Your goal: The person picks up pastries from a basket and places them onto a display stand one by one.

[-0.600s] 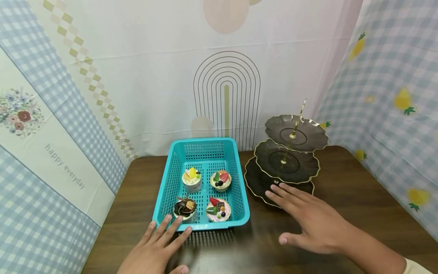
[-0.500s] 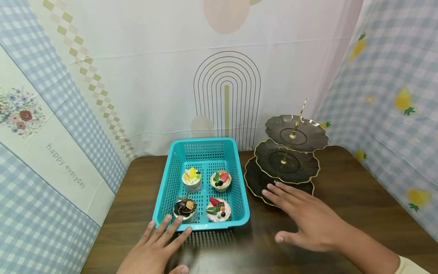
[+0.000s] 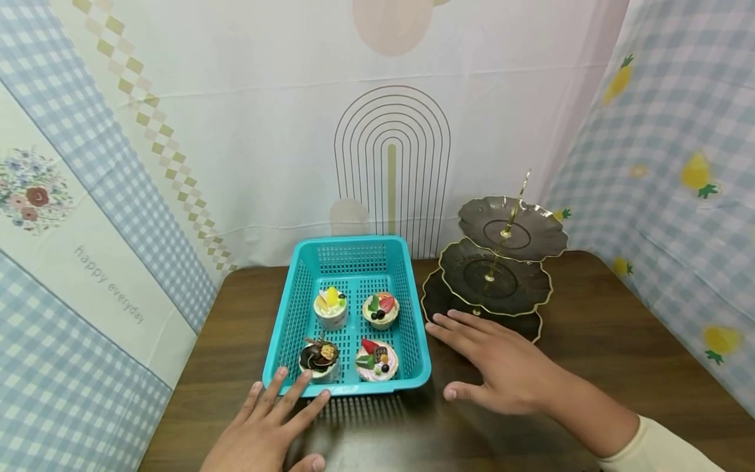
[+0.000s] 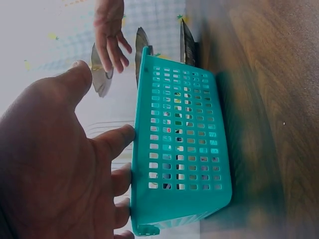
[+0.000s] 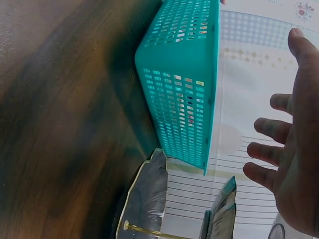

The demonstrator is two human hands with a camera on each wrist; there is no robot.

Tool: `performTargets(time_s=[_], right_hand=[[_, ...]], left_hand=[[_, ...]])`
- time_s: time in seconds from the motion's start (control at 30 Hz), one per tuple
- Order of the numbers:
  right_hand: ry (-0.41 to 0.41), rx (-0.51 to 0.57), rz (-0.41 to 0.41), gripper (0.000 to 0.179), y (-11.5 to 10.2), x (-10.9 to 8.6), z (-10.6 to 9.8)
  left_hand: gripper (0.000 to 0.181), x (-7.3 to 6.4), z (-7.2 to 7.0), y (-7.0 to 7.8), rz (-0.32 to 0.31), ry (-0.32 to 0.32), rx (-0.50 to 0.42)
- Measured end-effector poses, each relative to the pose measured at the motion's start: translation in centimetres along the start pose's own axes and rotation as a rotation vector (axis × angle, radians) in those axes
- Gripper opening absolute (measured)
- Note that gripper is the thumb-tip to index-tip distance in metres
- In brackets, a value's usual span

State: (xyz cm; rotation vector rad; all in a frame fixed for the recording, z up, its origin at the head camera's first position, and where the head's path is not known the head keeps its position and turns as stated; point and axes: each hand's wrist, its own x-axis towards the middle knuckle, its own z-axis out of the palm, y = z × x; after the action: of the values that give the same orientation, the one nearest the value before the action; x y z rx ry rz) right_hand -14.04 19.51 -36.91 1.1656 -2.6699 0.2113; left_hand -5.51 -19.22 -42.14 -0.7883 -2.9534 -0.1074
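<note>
Dark wood table (image 3: 596, 341). Teal basket (image 3: 407, 383) sat right ahead of the left hand (image 3: 268, 419), just left of the right hand (image 3: 498, 364); honestly looked light, stiffish plastic, rim the easy grab. Both hands hung loose, gripping nothing.

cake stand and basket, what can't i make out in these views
Head: part of the cake stand's bottom tier, behind the right hand and middle tier.
Left wrist: the cupcakes' full shapes, behind the basket's wall.
Right wrist: the rest of the stand, cut off by the bottom edge.
</note>
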Motion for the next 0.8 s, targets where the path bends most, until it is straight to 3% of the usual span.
performTargets(time_s=[0.27, 0.5, 0.6, 0.8], right_hand=[[-0.024, -0.004, 0.004, 0.076, 0.3, 1.6, 0.8], [-0.080, -0.007, -0.009, 0.074, 0.0, 3.5, 1.2], [-0.080, -0.012, -0.027, 0.074, -0.2, 4.3, 1.4], [-0.102, -0.037, -0.066, 0.074, -0.2, 5.6, 1.8]], left_hand=[[0.065, 0.0, -0.3, 0.1, -0.045, -0.073, -0.035], [0.065, -0.2, 0.2, 0.2, -0.048, 0.012, 0.013], [0.066, -0.3, 0.3, 0.3, -0.054, 0.018, 0.016], [0.067, -0.1, 0.0, 0.5, -0.090, -0.067, -0.034]])
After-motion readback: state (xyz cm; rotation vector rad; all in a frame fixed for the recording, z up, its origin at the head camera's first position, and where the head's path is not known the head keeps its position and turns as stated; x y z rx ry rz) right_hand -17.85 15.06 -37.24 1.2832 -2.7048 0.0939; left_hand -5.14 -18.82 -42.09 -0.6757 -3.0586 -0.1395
